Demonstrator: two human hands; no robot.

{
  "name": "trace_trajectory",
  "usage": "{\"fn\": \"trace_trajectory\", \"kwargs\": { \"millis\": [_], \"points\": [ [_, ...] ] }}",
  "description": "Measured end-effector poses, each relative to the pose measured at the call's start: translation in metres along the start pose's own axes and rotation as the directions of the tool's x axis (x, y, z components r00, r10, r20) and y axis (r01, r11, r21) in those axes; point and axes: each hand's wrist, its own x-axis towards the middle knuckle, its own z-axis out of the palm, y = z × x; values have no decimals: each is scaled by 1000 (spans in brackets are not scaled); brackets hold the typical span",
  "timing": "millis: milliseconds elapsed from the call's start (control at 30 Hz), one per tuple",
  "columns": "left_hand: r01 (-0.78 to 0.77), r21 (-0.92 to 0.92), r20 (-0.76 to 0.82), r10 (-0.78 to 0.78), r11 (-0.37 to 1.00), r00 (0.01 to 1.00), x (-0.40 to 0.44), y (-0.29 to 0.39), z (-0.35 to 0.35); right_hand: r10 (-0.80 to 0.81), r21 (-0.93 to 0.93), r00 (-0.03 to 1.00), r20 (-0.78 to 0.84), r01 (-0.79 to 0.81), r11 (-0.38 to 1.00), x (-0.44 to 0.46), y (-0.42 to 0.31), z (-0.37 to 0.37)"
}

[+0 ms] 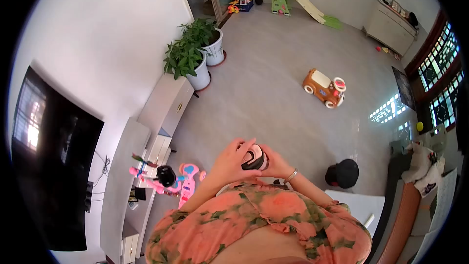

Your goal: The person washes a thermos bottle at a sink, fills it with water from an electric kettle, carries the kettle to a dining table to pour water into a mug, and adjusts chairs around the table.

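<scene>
Through the head camera I am watching two bare hands working at the near middle of the scene; between them they are holding a small rounded black-and-pale-pink object point(253, 157), with a curved black band showing on its top, just in front of the person's chest; the material I am not able to tell.

The left hand point(232, 160) is curling round its left side, fingers bent and reaching over the top; the right hand point(276, 164), with a silvery bangle point(291, 175) circling its wrist, is cupping the right side, though I am not seeing all its fingertips; both are gripping rather than spreading wide.

Nearer me, an orange garment with green leaf patterns point(234, 211) is covering the shoulders; to the near left a pink toy scooter point(187, 188) is standing beside a long pale cabinet point(128, 151); to the near right a black rounded object point(349, 173) is sitting by a flat white tabletop point(349, 206).

Farther off, a brown ride-on toy car with white wheels point(320, 90) is standing on the grey floor point(259, 88); at the far wall a green-and-cream plastic slide point(309, 7) is resting.
</scene>
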Motion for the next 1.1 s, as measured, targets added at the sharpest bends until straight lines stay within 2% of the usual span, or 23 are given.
{"fn": "trace_trajectory", "kwargs": {
  "millis": [33,100,167,200,267,300,367,433,567,633,700,767,833,1000,1100],
  "points": [
    [141,8,-40,-141,990,989,24,-12,-3,8,1,1000,10,-8,1000,24,10,-12],
    [108,57,-70,-104,992,992,86,-47,-20,42,-42,999,31,-41,998,84,18,-47],
    [-42,-34,-56,40,999,998,142,-78,-35,42,-34,999,18,-42,999,140,25,-89],
    [-33,-53,-59,30,998,998,168,-86,-43,36,4,999,-2,-36,999,160,28,-105],
    [-286,13,-66,286,958,956,238,-105,-71,32,24,999,-18,-32,999,205,31,-147],
    [-276,10,-72,276,961,958,268,-115,-78,23,55,999,-42,-21,998,225,34,-165],
    [-239,-193,138,267,952,954,329,-134,-87,37,86,998,-51,-32,996,264,50,-201],
    [-249,-210,139,281,945,949,388,-152,-92,58,98,986,-155,-43,994,304,56,-239],
    [-286,-197,80,306,938,949,510,-197,-87,-19,40,972,-233,29,999,392,102,-319],
    [-262,-203,54,278,944,959,564,-222,-85,37,49,978,-206,-27,998,437,115,-362],
    [-257,-189,21,265,948,964,628,-242,-98,-23,-34,989,-148,18,999,499,126,-411],
    [-193,-213,-42,188,958,981,675,-257,-114,8,-19,997,-83,-9,1000,553,127,-449],
    [-144,-187,-57,136,972,989,722,-276,-135,-49,-4,999,9,49,999,613,131,-484],
    [-16,-177,-131,-8,984,991,804,-346,-177,-34,147,975,220,2,989,758,160,-526],
    [61,-90,-211,-79,994,974,855,-403,-197,-87,152,958,275,46,987,848,195,-537]
  ]
}}
